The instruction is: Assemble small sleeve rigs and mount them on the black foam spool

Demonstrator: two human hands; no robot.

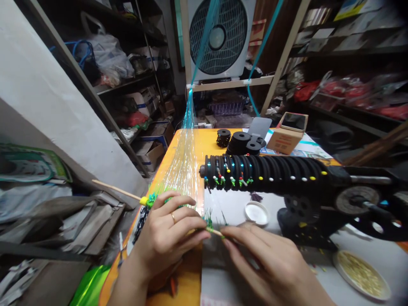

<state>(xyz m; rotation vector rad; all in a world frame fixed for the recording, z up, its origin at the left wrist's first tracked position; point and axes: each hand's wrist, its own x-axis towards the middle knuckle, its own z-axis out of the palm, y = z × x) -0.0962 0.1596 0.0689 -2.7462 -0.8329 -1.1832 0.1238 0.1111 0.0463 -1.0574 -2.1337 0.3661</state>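
Note:
A thin wooden stick point(117, 190) runs slantwise beneath my left hand point(174, 225) and comes out on its right side. Yellow wrapping point(145, 201) and green knotted threads point(208, 222) sit along it. My left fingers are curled over the stick, with the thumb below. The thumb and fingertips of my right hand point(255, 250) pinch the stick's right end, close to the green threads. What lies inside the right fingertips is hidden. Behind my left hand, a fan of shiny clear strands point(185, 165) spreads down from a teal bundle point(189, 102).
To the right stands a black spool rack point(274, 170) with coloured beads hanging from it. A small white dish point(256, 213) and a bowl of yellowish bits point(361, 272) rest on the table. Farther back are black spools point(239, 142), a cardboard box point(284, 139) and a box fan point(219, 38).

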